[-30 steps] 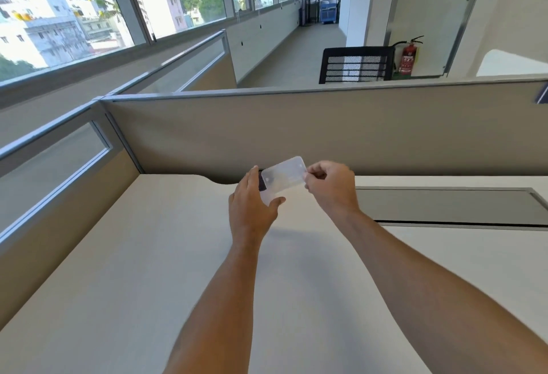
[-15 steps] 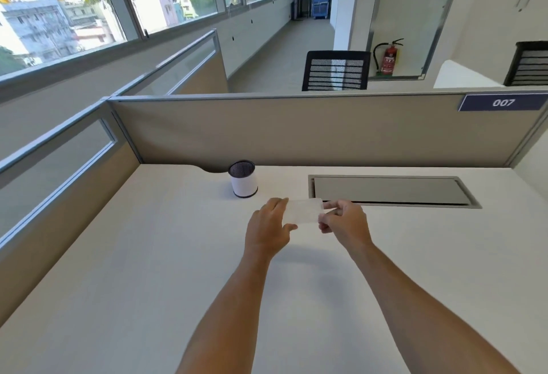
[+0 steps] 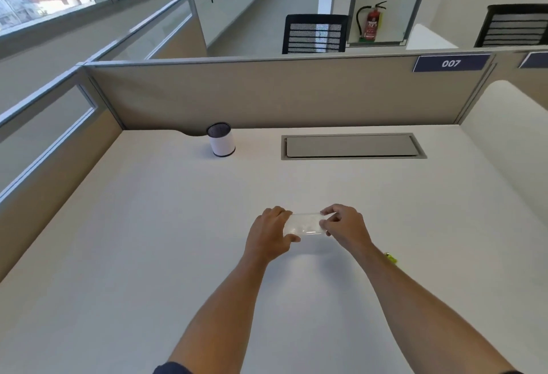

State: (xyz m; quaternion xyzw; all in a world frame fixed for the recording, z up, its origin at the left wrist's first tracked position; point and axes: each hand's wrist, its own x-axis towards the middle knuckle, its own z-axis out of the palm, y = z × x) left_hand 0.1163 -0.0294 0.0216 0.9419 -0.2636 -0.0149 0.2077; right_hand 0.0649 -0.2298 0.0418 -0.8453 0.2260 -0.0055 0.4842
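Note:
A small clear plastic box [image 3: 304, 224] is held between both hands just above the white desk [image 3: 148, 240], near its middle. My left hand [image 3: 271, 232] grips its left end, fingers over the top and thumb underneath. My right hand [image 3: 344, 225] pinches its right end with curled fingers. The box's contents cannot be made out.
A white cylindrical cup with a dark rim [image 3: 221, 140] stands at the back of the desk. To its right a grey cable flap [image 3: 353, 145] lies flush in the desktop. A small yellow-green thing [image 3: 390, 258] peeks out beside my right forearm. Beige partitions [image 3: 267, 91] wall the desk at back and left.
Both hands have lowered the clear box from in front of the partition down to just above the desk. The view has tilted downward, and the cup has come into sight.

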